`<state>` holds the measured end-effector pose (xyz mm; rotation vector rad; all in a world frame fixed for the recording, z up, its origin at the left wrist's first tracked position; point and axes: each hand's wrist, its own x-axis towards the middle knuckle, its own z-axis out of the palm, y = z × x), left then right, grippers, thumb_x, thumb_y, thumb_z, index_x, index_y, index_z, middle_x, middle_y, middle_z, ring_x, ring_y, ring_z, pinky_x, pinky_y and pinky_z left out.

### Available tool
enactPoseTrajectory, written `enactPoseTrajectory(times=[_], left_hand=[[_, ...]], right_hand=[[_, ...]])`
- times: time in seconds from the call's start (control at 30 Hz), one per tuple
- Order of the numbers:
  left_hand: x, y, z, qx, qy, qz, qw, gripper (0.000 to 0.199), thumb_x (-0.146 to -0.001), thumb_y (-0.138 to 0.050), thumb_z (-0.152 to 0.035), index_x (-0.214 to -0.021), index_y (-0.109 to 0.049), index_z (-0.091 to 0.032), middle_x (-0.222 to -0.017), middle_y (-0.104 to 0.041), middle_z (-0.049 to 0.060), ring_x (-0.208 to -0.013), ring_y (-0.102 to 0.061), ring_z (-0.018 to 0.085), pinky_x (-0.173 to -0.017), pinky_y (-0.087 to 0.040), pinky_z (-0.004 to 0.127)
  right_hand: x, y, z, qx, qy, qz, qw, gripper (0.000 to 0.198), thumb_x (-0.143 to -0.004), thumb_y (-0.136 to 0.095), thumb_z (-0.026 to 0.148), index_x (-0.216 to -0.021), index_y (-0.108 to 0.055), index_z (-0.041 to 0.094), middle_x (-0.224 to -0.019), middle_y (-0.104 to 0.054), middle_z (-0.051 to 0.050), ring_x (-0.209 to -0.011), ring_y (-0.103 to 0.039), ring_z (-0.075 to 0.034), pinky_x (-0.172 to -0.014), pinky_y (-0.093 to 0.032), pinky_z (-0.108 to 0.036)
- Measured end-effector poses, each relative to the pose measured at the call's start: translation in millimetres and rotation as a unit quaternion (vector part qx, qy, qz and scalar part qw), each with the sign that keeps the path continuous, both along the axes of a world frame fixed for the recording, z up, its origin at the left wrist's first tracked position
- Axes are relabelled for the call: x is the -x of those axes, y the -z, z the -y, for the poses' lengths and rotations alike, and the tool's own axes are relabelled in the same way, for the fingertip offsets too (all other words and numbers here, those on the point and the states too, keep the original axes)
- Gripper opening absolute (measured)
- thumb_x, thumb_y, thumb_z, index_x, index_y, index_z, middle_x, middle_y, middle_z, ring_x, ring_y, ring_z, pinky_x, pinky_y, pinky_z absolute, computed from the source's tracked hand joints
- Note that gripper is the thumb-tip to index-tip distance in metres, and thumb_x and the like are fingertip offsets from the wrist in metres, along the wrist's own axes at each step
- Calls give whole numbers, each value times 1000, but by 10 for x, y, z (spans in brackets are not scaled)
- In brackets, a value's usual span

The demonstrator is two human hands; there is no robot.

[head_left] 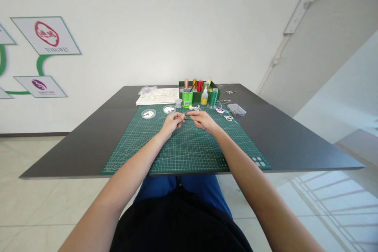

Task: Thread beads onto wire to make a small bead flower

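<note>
Green gridded mat (177, 149) on dark bench (283, 141), green tin (187, 98) at its far edge; using tin as reference. Left hand (174, 121) in front of tin, slightly left; right hand (203, 120) in front, slightly right. Hands nearly meet over mat. Left fingers closed to a pinch on a thin piece (188, 118), which sits straight in front of tin, between the hands. Right fingers bent, index reaching toward left fingertips; cannot tell if they grip the piece too. Piece too small to identify.

Left of tin: white jar (178, 103) just beside it, then two shallow dishes, near one (148, 113) and far one (169, 109), both with white stuff inside. White cloth (159, 96) left and behind, clear plastic bag (147, 90) on it.

Right of tin: glue bottle (204, 97), upright; green spool (214, 97) past it. Further right, scissors (228, 118) and clear plastic box (236, 109). Dark green box (197, 97) behind tin, extending right, coloured spools (200, 85) inside.
</note>
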<state>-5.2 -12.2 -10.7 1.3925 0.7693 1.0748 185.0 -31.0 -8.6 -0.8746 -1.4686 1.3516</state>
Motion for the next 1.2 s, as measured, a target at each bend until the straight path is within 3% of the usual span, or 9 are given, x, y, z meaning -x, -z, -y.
enactPoseTrajectory(times=[0.5, 1.2], left_hand=[[-18, 26, -20, 6, 3, 2, 1000, 39, -71, -83, -45, -80, -60, -14, -66, -67, 2, -39, -40, 4, -40, -22, 20], [13, -1, 18, 16, 44, -5, 999, 51, -74, -74, -63, -72, -70, -12, -57, -46, -1, -43, -31, 5, -43, -17, 24]], right_hand=[[1, -12, 15, 16, -5, -16, 1000, 39, -81, -67, 33, -112, -65, 8, -34, -36, 13, -30, -22, -6, -37, -13, -22], [-8, -27, 25, 13, -7, -11, 1000, 42, -81, -66, 31, -114, -66, 6, -34, -36, 13, -30, -21, -6, -37, -14, -22]])
